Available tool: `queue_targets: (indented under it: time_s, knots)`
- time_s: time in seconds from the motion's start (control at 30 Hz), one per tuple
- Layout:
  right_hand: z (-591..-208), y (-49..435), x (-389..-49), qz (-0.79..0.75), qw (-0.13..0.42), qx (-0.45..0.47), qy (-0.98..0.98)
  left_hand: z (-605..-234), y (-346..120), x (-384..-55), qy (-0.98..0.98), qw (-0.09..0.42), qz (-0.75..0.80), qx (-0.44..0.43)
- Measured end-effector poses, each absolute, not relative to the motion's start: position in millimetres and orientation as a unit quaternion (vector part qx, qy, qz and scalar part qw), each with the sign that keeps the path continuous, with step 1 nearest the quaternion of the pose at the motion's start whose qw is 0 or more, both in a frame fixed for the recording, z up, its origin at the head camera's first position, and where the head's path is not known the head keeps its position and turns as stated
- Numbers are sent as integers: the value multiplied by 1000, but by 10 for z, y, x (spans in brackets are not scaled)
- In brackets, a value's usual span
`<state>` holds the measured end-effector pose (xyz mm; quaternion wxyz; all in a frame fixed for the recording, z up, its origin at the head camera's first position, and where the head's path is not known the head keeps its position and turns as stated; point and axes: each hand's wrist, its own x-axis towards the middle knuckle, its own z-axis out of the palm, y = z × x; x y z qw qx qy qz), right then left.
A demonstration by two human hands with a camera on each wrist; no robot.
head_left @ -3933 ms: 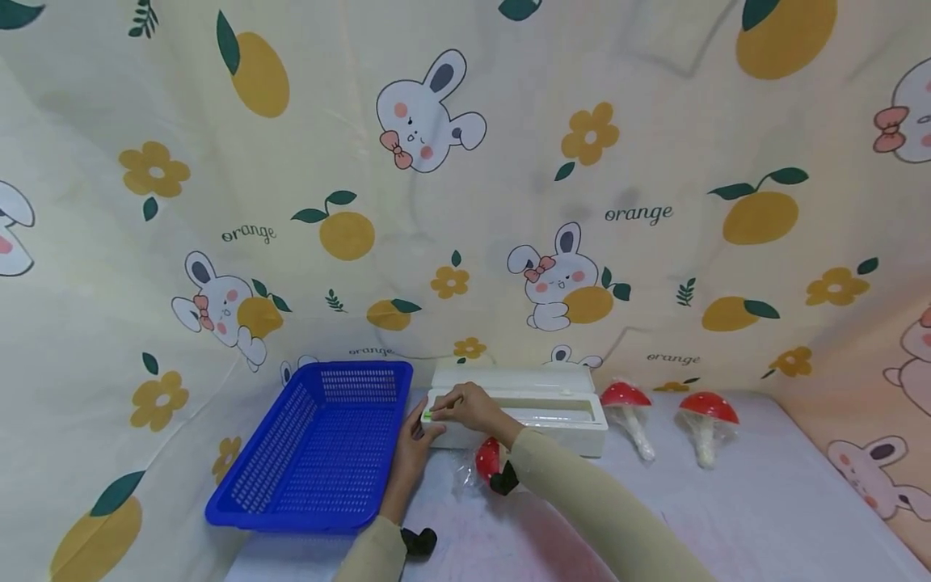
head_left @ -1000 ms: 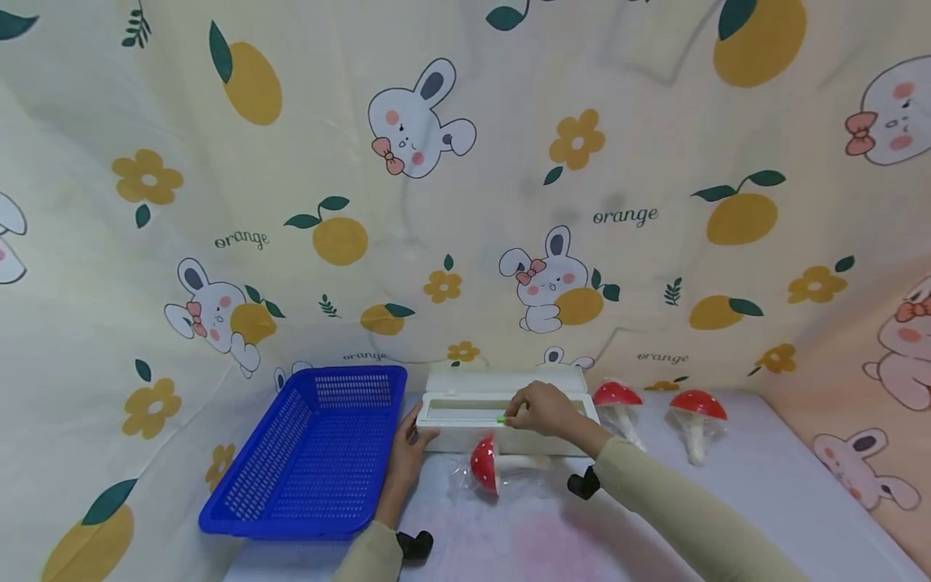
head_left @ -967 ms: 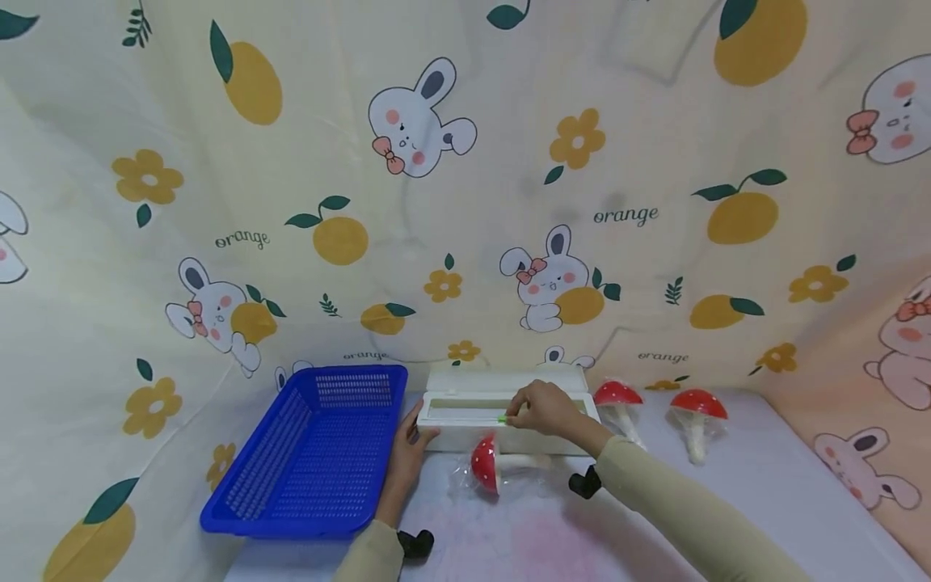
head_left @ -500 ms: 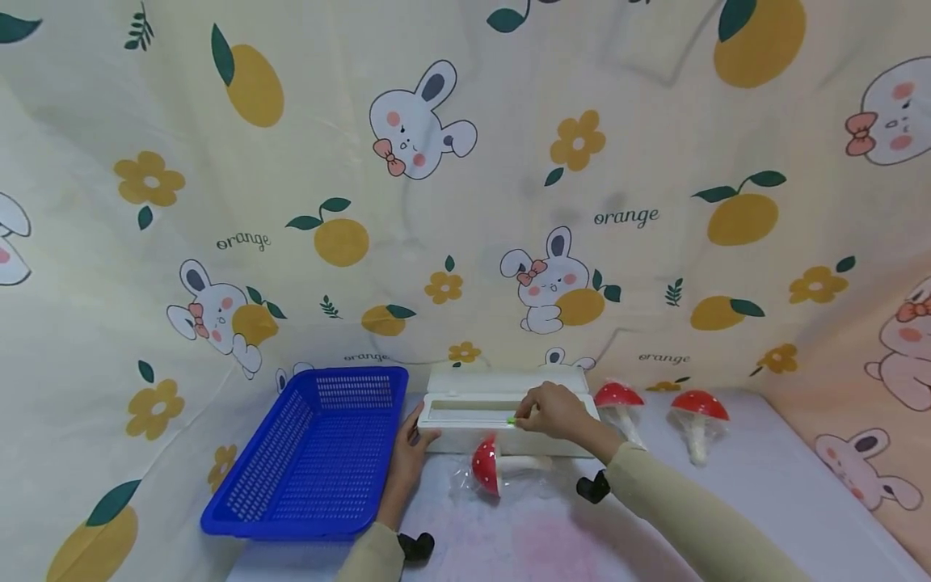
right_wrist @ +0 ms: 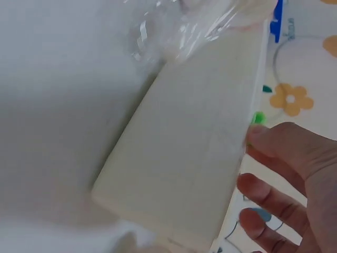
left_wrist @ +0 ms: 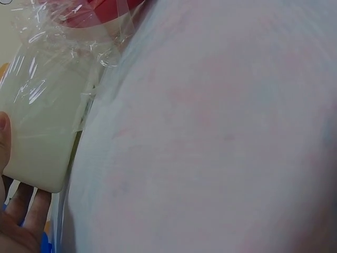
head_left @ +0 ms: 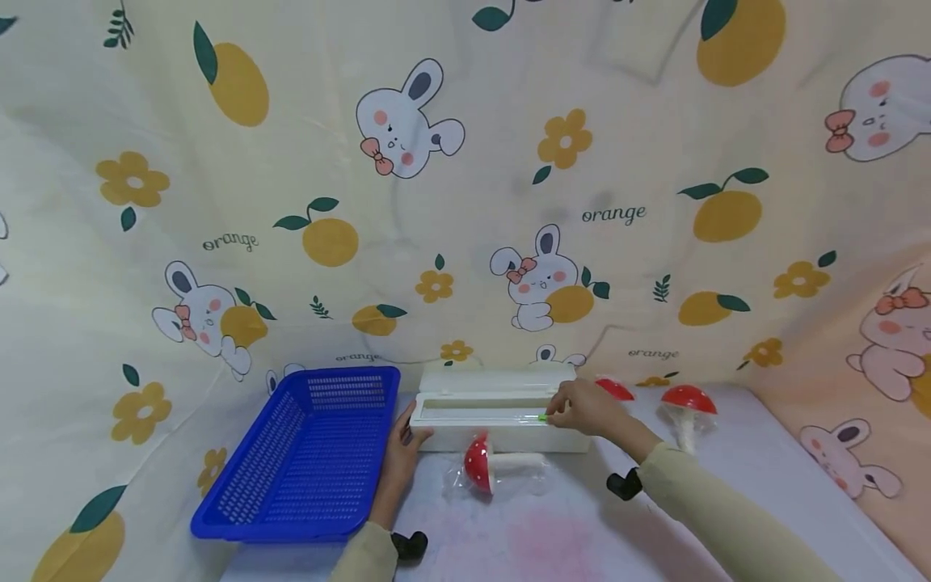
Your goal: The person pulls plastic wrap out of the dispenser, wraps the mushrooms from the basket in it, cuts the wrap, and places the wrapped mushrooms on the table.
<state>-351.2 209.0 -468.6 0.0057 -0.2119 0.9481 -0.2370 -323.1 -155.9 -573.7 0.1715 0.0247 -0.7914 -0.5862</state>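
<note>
A long white plastic-wrap dispenser (head_left: 502,439) lies on the table with its lid (head_left: 494,379) raised at the back. My left hand (head_left: 402,454) grips its left end, thumb on the front face. Between thumb and forefinger my right hand (head_left: 587,411) pinches a small green slide cutter (head_left: 542,418), near the right end of the front rim. The right wrist view shows the green tip (right_wrist: 258,117) just past my thumb, other fingers spread along the box edge. Most of the cutter is hidden by the fingers.
In front of the dispenser lies a red-capped toy mushroom (head_left: 478,465) in clear wrapping. Two more, a partly hidden mushroom (head_left: 615,389) and a wrapped mushroom (head_left: 688,400), are at the right. A blue plastic basket (head_left: 294,535) stands left, close beside my left hand.
My right hand has slid rightward along the front rim with the green cutter, from the left end to near the right end. The left hand has stayed on the box's left end.
</note>
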Motion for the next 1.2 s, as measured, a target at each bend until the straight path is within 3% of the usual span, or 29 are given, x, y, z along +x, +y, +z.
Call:
queue_targets:
  time_s: [0.77, 1.2]
  knots:
    - [-4623, 2570, -3467, -146, -34, -238, 960, -5739, -1544, -3222, -794, 163, -584, 37]
    - [-4677, 2589, -3316, -155, -62, -197, 966, -5699, -1621, -3196, -790, 153, -594, 1]
